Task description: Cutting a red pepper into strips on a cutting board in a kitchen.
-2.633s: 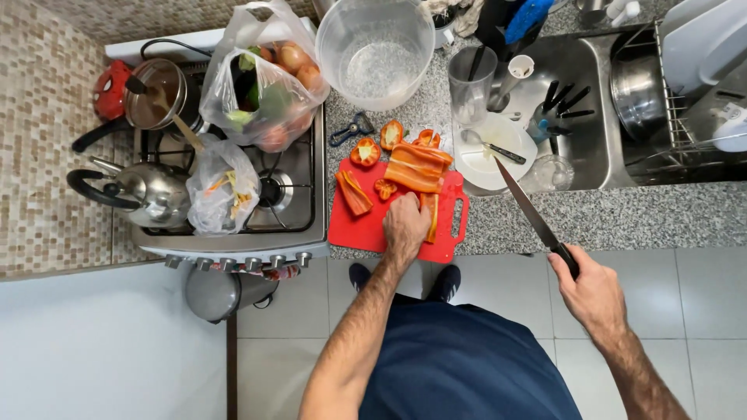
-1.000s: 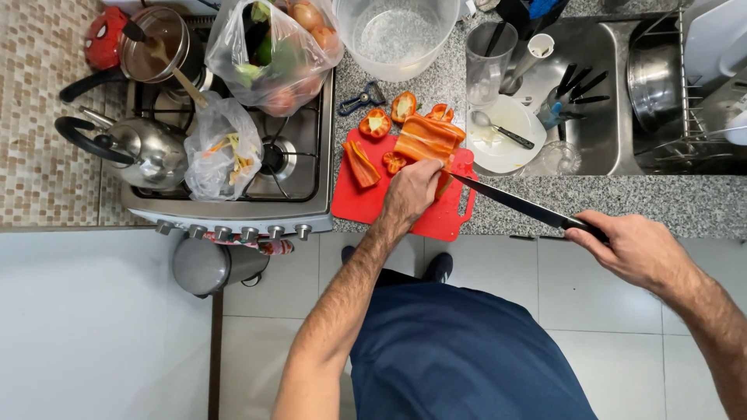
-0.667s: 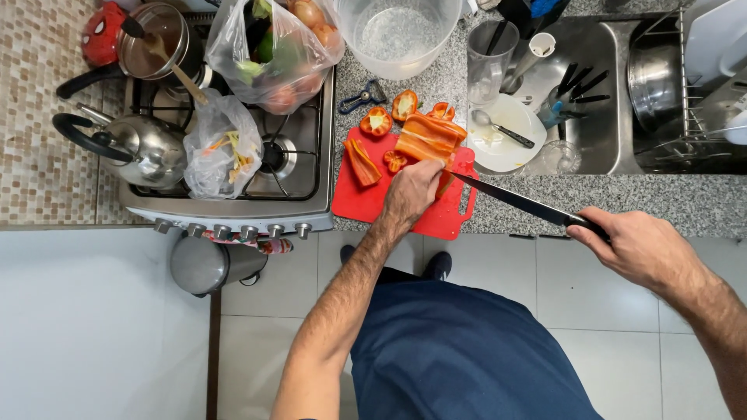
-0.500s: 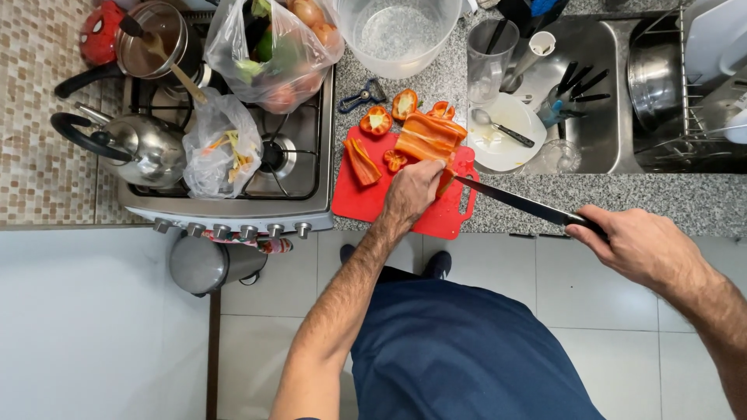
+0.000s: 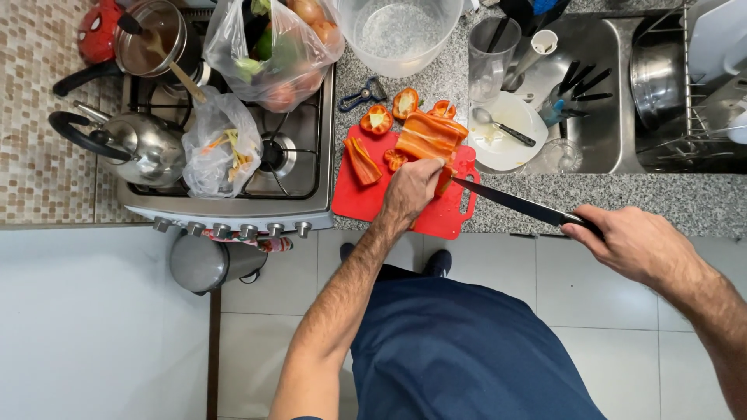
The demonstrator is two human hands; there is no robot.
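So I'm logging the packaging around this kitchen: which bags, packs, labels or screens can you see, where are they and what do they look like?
Large clear plastic bag: back of the stove, bulging, with green, orange and red produce inside.
Small clear plastic bag: front of the stove beside the kettle, crumpled, holding vegetable scraps.
No labels, signs or screens show.

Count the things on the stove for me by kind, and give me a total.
Kettle: 1
Saucepan with a wooden spoon in it: 1
Red pot: 1
Clear plastic bags, one of vegetables and one of scraps: 2
Total on the stove: 5, or 6 counting the spoon.
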